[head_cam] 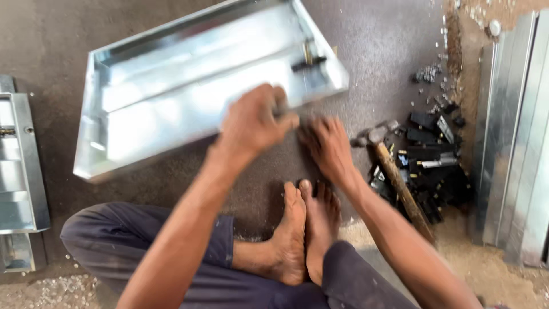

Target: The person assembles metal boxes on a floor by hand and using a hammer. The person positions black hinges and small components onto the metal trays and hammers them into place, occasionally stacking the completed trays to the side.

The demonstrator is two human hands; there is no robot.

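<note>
Two hands at the near rim of a shiny metal tray on a rough floor.

The left hand [251,123] is curled over the tray's [189,86] near edge – its grip looks closed on the rim, though motion blur hides the fingertips. The right hand [327,146] lies flat just beside it, fingers spread on the floor [377,40], holding nothing. The tray is thin galvanised sheet, rectangular with folded-up walls, bright and smooth, lying skewed in the middle of the gritty dark floor. By the right forearm lies a hammer [394,177] with a worn wooden handle – beside it a heap of small black angular parts [434,166]. More folded sheet metal sits at the floor's left edge [20,166] and right edge [514,143].
</note>
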